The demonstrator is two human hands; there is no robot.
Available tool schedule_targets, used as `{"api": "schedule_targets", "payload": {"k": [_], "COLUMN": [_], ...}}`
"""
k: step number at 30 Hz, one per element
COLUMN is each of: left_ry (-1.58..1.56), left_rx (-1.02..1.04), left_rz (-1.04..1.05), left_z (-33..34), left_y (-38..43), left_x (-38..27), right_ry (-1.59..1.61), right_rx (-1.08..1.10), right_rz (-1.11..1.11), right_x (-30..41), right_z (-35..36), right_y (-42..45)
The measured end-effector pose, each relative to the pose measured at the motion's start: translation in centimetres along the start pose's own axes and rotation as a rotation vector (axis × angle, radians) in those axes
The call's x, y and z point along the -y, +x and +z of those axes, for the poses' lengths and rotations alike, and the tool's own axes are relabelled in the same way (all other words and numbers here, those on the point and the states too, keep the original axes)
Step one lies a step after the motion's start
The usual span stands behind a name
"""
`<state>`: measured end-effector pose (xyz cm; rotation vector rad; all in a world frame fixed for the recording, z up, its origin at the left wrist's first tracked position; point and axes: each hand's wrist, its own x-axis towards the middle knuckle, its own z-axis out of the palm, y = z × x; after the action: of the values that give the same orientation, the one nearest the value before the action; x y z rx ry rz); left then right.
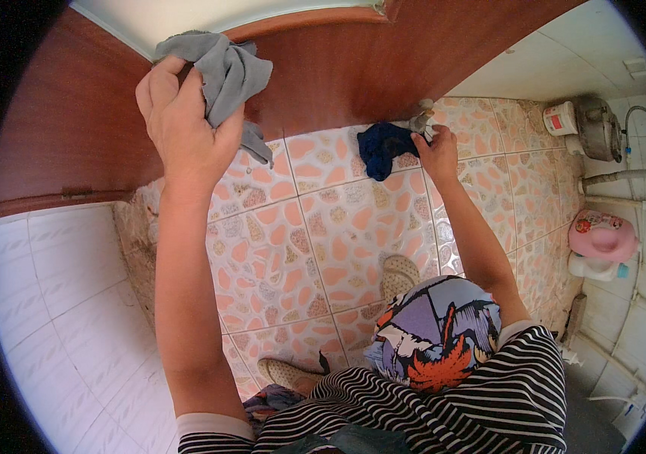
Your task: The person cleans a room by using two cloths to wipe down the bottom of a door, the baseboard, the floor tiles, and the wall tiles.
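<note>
At the upper left, my left hand (pixel 189 122) grips a grey cloth (pixel 229 71) against a reddish-brown wooden door (pixel 311 74), close to its pale panel. One end of the cloth hangs below the palm. Lower down and to the right, my right hand (pixel 439 153) reaches to the door's bottom edge, its fingertips touching a dark blue cloth (pixel 382 148). That cloth lies bunched on the patterned floor tiles (pixel 357 227), beside a small greyish object (pixel 420 118) at the door's edge. Whether the right fingers pinch the blue cloth is unclear.
Along the right wall stand a white tub (pixel 560 118), a dark rounded container (pixel 598 129), a pink jug (pixel 604 235) and a white bottle (pixel 595 267), near hoses and pipes (pixel 629 176). White wall tiles (pixel 73 295) are at the left.
</note>
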<state>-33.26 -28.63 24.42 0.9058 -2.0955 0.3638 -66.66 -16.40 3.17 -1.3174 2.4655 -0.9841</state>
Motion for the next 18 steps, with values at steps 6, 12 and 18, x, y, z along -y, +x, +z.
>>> {"api": "schedule_targets", "payload": {"k": [6,12,18], "left_ry": [0.013,0.014,0.028], "left_rx": [0.012,0.013,0.001], "left_rz": [-0.027,-0.003,-0.012], "left_z": [0.3,0.0,0.1], "left_y": [-0.1,-0.1,-0.1], "left_x": [-0.2,0.1,-0.3], "right_ry": [-0.033,0.238,0.531], "right_rx": [-0.18,0.075,0.217], "right_rz": [-0.269,-0.001,0.168], "right_x": [-4.0,-2.8,-1.0], "right_z": [2.4,0.3,-2.2], "right_y": [2.8,0.9,-0.1]}}
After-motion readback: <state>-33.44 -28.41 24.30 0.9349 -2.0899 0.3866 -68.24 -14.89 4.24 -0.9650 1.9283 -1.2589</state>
